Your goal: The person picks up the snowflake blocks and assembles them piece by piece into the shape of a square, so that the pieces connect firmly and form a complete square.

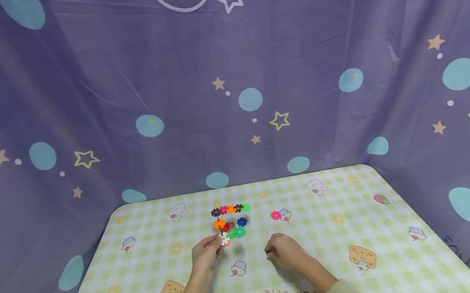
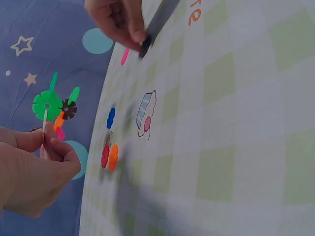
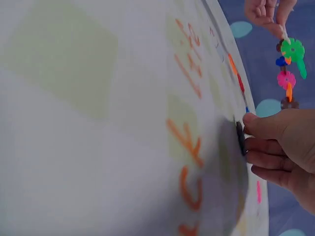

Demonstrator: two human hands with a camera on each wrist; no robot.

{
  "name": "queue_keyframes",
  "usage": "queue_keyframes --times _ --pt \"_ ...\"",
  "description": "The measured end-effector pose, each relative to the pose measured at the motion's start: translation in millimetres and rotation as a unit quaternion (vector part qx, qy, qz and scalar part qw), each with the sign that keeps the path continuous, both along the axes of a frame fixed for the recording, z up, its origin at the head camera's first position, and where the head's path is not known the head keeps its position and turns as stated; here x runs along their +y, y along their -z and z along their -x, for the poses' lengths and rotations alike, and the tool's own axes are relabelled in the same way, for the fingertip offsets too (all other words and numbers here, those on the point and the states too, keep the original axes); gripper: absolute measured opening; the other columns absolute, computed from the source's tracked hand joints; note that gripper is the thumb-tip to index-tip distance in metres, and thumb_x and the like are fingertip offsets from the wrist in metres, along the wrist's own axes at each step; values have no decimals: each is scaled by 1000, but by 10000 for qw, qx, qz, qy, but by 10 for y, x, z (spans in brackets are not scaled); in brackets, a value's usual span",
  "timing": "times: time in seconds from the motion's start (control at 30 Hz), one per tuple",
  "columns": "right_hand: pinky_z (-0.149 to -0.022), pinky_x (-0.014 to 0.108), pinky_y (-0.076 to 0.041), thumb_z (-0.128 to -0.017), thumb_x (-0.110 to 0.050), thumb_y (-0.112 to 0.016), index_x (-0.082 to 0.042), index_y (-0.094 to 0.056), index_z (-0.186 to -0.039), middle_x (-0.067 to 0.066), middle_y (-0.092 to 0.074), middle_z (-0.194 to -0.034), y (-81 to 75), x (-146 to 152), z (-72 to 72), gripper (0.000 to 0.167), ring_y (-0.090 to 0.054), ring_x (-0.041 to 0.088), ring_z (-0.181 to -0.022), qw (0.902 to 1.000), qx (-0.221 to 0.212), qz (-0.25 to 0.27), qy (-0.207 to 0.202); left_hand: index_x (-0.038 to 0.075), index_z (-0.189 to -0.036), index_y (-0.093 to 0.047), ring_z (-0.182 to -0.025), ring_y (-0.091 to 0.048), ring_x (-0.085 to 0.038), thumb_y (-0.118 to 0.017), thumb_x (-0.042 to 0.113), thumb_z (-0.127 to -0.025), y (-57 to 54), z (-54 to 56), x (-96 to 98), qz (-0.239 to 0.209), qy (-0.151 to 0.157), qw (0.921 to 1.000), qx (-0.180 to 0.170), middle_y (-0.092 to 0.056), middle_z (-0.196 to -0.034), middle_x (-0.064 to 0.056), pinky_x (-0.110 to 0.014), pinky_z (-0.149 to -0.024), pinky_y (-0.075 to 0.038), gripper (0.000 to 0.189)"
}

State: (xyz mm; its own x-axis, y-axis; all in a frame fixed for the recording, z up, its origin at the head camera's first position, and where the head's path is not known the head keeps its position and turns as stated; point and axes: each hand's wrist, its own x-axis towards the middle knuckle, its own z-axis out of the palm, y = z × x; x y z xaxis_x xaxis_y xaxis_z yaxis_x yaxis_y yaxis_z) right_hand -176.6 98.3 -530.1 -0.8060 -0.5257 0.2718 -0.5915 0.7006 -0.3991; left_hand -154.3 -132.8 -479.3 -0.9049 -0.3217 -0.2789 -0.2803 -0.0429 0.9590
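Note:
My left hand (image 1: 205,256) pinches a white snowflake disc (image 1: 224,239) between thumb and fingers, raised above the table. Joined to it is a chain of interlocking discs, with a green disc (image 2: 47,105), an orange disc (image 1: 219,224) and a pink disc (image 3: 286,79) among them. My right hand (image 1: 286,251) pinches a dark snowflake disc (image 3: 240,137) by its edge, low over the cloth and apart from the chain. The far end of the chain carries a light green disc (image 1: 246,208).
Loose on the checked tablecloth (image 1: 145,270) lie a blue disc (image 2: 111,118), a red disc (image 2: 105,156) and an orange disc (image 2: 113,157). A pink disc (image 1: 275,215) lies farther right, beyond my right hand. A purple patterned curtain (image 1: 201,155) hangs behind the table.

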Motion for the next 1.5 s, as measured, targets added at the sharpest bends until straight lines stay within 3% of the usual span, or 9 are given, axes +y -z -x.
queue_keyframes --times 0.13,0.23,0.37,0.6,0.77,0.97,1.2,1.33,1.5 --pt "-59 16 -42 -77 -17 -79 -12 -72 -86 -6 -59 -73 17 74 -14 13 -45 -1 -64 9989 -394 160 192 -14 -112 -60 -73 -58 -12 -62 6 -90 -3 -24 7 53 120 9999 -2 -68 -88 -11 -23 -68 -53 29" --pt "-61 17 -44 -75 -20 -80 -12 -72 -93 -6 -60 -79 27 102 -10 21 -45 -1 -68 9981 -506 158 315 -13 -112 -61 -73 -58 -11 -61 6 -91 -7 -39 17 43 164 9998 -40 -68 -90 -12 -25 -69 -53 29" --pt "-64 18 -46 -74 -23 -81 -10 -72 -98 -4 -60 -85 22 106 1 29 -46 0 -71 9984 -435 101 345 -12 -114 -60 -74 -58 -11 -61 7 -91 -18 -49 29 42 150 9999 -64 -67 -91 -12 -26 -71 -54 30" --pt "-60 17 -43 -71 -16 -83 -8 -70 -89 -3 -58 -81 15 85 -2 23 -45 1 -68 9989 -273 337 199 -12 -116 -59 -73 -58 -10 -61 7 -92 -24 -53 50 105 260 9996 -99 -68 -89 -9 -26 -71 -53 31" --pt "-58 16 -42 -72 -10 -81 -14 -65 -83 -6 -58 -75 9 73 9 20 -46 0 -65 9917 -915 869 230 -12 -114 -61 -73 -58 -11 -61 6 -91 -11 -73 67 117 281 9995 -91 -68 -88 -8 -25 -69 -53 30" --pt "-59 17 -49 -78 -9 -76 -11 -72 -90 -2 -68 -76 8 70 19 13 -55 -3 -63 9685 -1530 1902 489 -13 -112 -61 -72 -61 -12 -64 6 -89 3 -100 83 -4 418 9991 -84 -68 -86 -8 -24 -69 -55 30" --pt "-62 21 -58 -81 -6 -73 0 -73 -93 18 -74 -86 -71 59 32 13 -69 7 -65 9235 -1870 3308 526 -14 -111 -62 -70 -60 -11 -65 5 -89 9 -112 108 60 503 9987 -100 -70 -83 -8 -24 -67 -57 30" --pt "-62 28 -60 -82 -5 -73 4 -70 -92 23 -73 -85 -132 38 18 14 -70 11 -64 8988 -2183 3742 676 -14 -111 -62 -68 -60 -9 -65 5 -88 7 -122 127 66 552 9984 -43 -70 -84 -9 -22 -65 -57 30" --pt "-66 39 -59 -82 -4 -73 7 -69 -92 26 -72 -86 -181 10 -10 15 -71 17 -65 8857 -2298 3969 720 -14 -112 -62 -69 -61 -10 -65 7 -89 7 -131 144 75 571 9983 -54 -70 -86 -9 -23 -66 -57 31"
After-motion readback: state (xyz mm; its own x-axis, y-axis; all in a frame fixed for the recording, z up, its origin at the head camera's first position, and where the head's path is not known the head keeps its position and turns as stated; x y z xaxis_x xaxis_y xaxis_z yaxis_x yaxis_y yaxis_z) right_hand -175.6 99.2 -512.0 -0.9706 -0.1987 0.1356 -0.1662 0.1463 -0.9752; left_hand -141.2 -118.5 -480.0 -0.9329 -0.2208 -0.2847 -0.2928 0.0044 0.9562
